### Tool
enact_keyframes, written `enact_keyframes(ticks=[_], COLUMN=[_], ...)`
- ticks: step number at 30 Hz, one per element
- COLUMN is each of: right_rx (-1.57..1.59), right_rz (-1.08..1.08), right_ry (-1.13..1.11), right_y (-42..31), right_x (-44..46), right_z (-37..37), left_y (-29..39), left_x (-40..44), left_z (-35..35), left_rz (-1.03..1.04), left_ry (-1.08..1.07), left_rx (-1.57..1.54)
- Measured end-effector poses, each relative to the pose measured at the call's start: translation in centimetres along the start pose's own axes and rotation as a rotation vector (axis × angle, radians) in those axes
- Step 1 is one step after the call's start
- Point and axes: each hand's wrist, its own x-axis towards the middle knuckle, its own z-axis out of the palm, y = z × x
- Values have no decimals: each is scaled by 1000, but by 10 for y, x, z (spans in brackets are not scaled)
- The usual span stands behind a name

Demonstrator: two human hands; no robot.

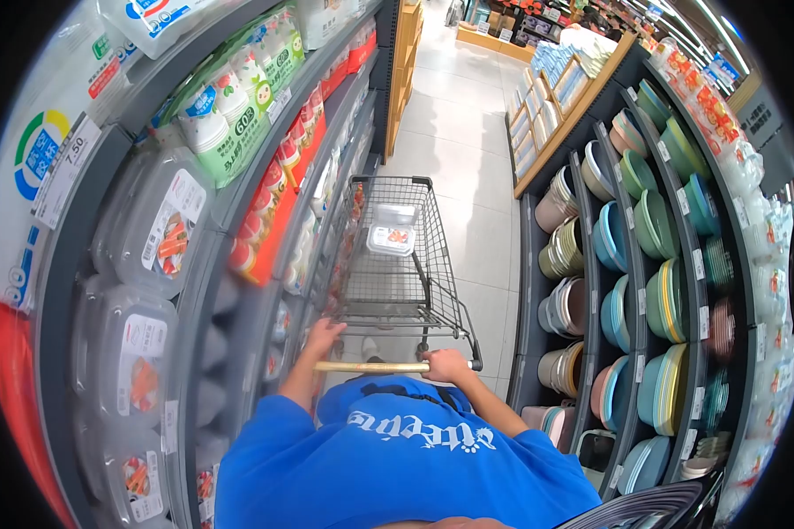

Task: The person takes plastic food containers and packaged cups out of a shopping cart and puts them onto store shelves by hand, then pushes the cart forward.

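My right hand [447,364] is wrapped round the right end of the shopping cart's pale handle [370,367]. Just beyond the handle's left end, my left hand [325,335] is off the bar with its fingers loosely extended, and nothing shows in it. That wrist is close to the handle's end; whether they touch I cannot tell. The dark wire shopping cart [384,310] stands in front of me. Inside it lies a clear plastic food container pack [391,240] with a printed label.
Close on the left, a shelf carries stacked clear food containers [137,353], a green pack of paper cups [243,106] and red packs [273,216]. To the right, shelves hold bins [562,247] and coloured basins [666,300]. The tiled aisle [454,115] runs ahead past a wooden display [556,106].
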Motion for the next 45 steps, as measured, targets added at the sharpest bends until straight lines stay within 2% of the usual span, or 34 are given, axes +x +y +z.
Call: enact_keyframes(ticks=[2, 7, 11, 14, 16, 17, 20, 27, 30, 33, 41, 45], right_rx=[3, -20, -54, -85, -100, -108, -114, -155, -169, -176, -169, -161], right_rz=[10, 26, -27, 8, 70, 69, 52, 67, 36, 56, 29, 35], right_ry=[9, -7, 137, 110, 36, 58, 126, 167, 231, 178, 317, 336], right_y=[8, 12, 29, 35, 38, 41, 53, 73, 81, 86, 111, 121], right_x=[8, 27, 39, 49, 57, 59, 66, 83, 90, 98, 122, 137], right_z=[-6, -31, -37, -48, -57, -59, -60, -73, -77, -88, -99, -113], left_y=[59, 43, 21, 41, 56, 63, 53, 94, 102, 102, 124, 128], left_x=[-22, 22, 66, 73, 81, 84, 106, 106, 117, 132, 163, 186], left_z=[-2, 0, 13, 14, 13, 12, 19, 22, 21, 25, 30, 38], left_rz=[-18, 27, 109, 105, 40, 7, 111, 170, 83, 99, 76, 166], left_ry=[-41, -44, 55, 72, -5, -43, 15, 46, -53, -28, -50, 78], left_rx=[46, -8, 96, 76, 118, 142, 292, 249, 310, 307, 257, 198])
